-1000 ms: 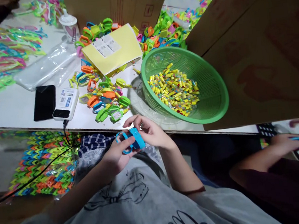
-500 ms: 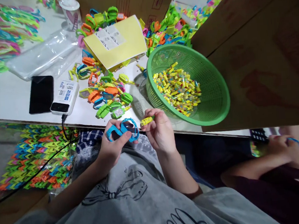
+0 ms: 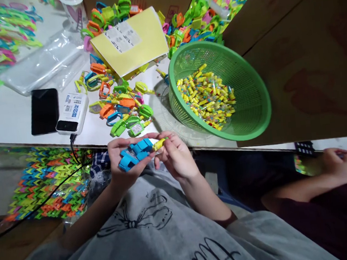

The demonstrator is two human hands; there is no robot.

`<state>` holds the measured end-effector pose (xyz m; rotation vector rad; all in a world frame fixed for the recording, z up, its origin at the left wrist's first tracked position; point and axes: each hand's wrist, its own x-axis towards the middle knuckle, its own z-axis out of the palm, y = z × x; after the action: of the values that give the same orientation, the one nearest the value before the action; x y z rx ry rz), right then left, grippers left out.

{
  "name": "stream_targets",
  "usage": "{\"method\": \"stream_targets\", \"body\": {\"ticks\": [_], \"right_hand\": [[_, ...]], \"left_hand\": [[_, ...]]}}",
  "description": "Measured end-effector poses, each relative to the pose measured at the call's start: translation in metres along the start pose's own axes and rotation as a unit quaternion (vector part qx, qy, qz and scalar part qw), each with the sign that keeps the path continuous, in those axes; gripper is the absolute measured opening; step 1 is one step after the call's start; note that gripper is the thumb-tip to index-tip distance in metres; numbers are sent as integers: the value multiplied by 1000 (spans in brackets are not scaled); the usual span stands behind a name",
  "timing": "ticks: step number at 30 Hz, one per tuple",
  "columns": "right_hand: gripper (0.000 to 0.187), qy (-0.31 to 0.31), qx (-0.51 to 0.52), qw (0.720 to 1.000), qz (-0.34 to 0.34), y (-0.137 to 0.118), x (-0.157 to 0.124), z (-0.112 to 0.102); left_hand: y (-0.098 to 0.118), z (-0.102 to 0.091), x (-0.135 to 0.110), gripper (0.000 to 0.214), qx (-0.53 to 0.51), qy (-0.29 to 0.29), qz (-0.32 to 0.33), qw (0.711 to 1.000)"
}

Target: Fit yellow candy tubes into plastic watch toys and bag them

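My left hand [image 3: 123, 161] is closed around a blue plastic toy [image 3: 135, 153] with a watch-like case and loop. Between the fingertips of my right hand [image 3: 177, 156] is a small yellow wrapped packet [image 3: 159, 144], its near end at the blue toy's right side; whether the two are joined I cannot tell. Just behind my right hand, a green mesh basket [image 3: 260, 105] holds many similar yellow packets [image 3: 207, 98]. Beyond my left hand lies a pile of coloured plastic toys [image 3: 124, 104], several with yellow packets attached.
A yellow card [image 3: 143, 43] rests on more toys. To the left are a black phone [image 3: 44, 111], a cabled white power bank [image 3: 72, 111], clear plastic bags [image 3: 41, 63] and a cup [image 3: 73, 11]. Cardboard boxes [image 3: 295, 61] stand at right. A co-worker's hand [image 3: 339, 165] is at far right.
My right hand has moved left, bringing the yellow packet against the blue toy. My left hand has turned the toy so its loop is less visible. The view has shifted slightly.
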<state>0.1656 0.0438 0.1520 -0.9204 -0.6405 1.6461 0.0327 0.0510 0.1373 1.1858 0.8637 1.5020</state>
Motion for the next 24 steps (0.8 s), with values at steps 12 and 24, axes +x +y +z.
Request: {"method": "stream_targets", "body": {"ticks": [12,24], "right_hand": [[31,21,-108,985,-132,-2,11,-15],[40,-56,-203,976,-51,-18,12,-14]], "left_hand": [[9,-7,2,34,126,-24,-105,986],[31,-20,17,33,102,-150,-302,936]]}}
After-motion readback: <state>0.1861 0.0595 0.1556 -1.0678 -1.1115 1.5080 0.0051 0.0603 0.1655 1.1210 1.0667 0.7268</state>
